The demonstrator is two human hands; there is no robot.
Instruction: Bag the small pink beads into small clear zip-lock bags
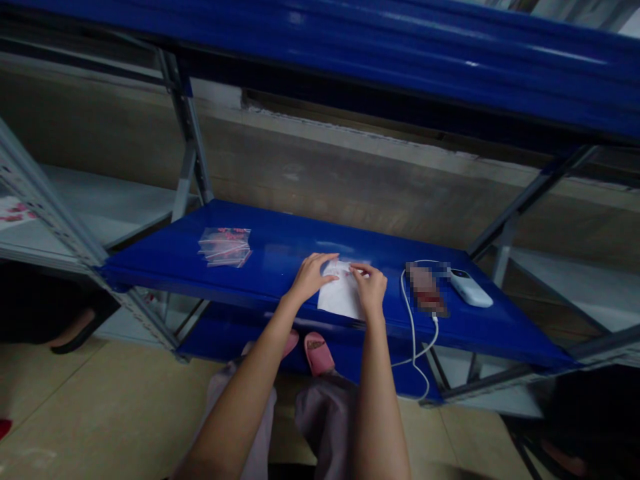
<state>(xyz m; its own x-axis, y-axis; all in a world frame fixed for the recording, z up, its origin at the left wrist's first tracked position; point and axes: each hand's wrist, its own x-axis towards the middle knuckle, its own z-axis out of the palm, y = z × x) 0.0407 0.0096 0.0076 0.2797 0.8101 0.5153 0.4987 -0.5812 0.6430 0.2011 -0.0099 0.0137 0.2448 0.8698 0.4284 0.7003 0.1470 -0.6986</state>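
Note:
A white sheet (341, 295), perhaps paper or cloth, lies at the front edge of the blue shelf (280, 243). At its upper left is my left hand (314, 275), its thumb and fingers apart and touching the sheet's edge. My right hand (370, 285) rests on the upper right part, thumb and index finger pinched together; what they hold is too small to make out. Something clear shows faintly at the sheet's top edge. To the left sits a stack of clear plastic bags (226, 248) with pink marks.
Right of the sheet lie a blurred phone (426, 290) and a white device (470, 288); a white cable (411, 320) hangs over the front edge. Metal posts (185, 127) and an upper blue shelf (350, 47) frame the space. Other people's feet show at far left.

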